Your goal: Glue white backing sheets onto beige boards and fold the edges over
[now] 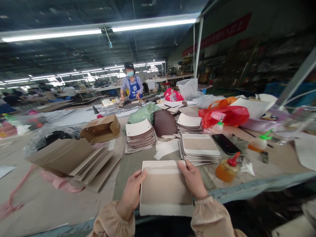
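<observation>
Both hands hold one flat beige panel (166, 191) with a pale raised rim, out over the table's near edge. My left hand (133, 187) grips its left side, thumb on top and fingers hidden underneath. On the opposite side my right hand (194, 179) pinches the upper right edge, thumb on the face. Just beyond the panel lies a stack of similar beige panels (199, 144). Left of that, a pile of curved cream pieces (139, 135) stands beside a dark brown curved piece (165, 123). A second, smaller pile of cream pieces (189, 121) sits behind the panel stack.
An orange glue bottle with a red cap (227, 168) and a black phone (225, 144) lie at right. Cardboard sheets (93, 164) and an open box (101, 130) occupy the left. A red plastic bag (224, 115) rests farther back. Across the table stands a person in a blue apron (134, 90).
</observation>
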Demonstrator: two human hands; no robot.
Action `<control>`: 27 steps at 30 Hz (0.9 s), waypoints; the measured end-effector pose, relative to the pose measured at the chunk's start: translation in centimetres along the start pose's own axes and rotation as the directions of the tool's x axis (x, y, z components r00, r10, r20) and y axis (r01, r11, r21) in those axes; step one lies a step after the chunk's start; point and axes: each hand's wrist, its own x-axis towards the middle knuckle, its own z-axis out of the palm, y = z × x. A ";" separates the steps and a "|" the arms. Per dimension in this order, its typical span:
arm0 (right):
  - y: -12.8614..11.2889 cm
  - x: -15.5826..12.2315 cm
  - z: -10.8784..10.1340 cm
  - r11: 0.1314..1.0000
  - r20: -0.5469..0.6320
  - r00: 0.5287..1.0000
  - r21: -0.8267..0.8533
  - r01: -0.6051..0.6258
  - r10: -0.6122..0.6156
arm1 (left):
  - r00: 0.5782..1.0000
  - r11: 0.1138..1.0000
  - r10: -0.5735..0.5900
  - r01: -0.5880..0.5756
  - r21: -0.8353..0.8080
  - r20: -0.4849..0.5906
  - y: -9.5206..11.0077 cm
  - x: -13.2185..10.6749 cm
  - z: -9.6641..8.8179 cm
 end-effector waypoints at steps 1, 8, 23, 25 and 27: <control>0.1 0.0 0.1 0.999 -0.004 1.000 0.046 -0.002 0.002 | 1.000 1.000 -0.020 0.020 -0.010 0.000 0.1 0.1 0.0; 1.1 0.6 -0.1 0.973 -0.046 0.999 0.231 -0.008 0.019 | 0.993 0.993 -0.120 0.120 -0.007 0.011 0.3 0.9 0.5; -1.8 1.1 -7.5 0.705 -0.609 0.787 0.601 0.377 0.098 | 0.972 0.977 -0.205 0.211 0.039 -0.116 2.0 13.9 10.9; -2.0 1.0 -8.4 0.677 -0.637 0.765 0.605 0.420 0.095 | 0.976 0.979 -0.195 0.200 0.043 -0.097 1.2 16.2 13.1; -2.1 0.9 -9.1 0.660 -0.653 0.751 0.608 0.441 0.099 | 0.981 0.982 -0.181 0.184 0.041 -0.068 0.2 18.3 15.0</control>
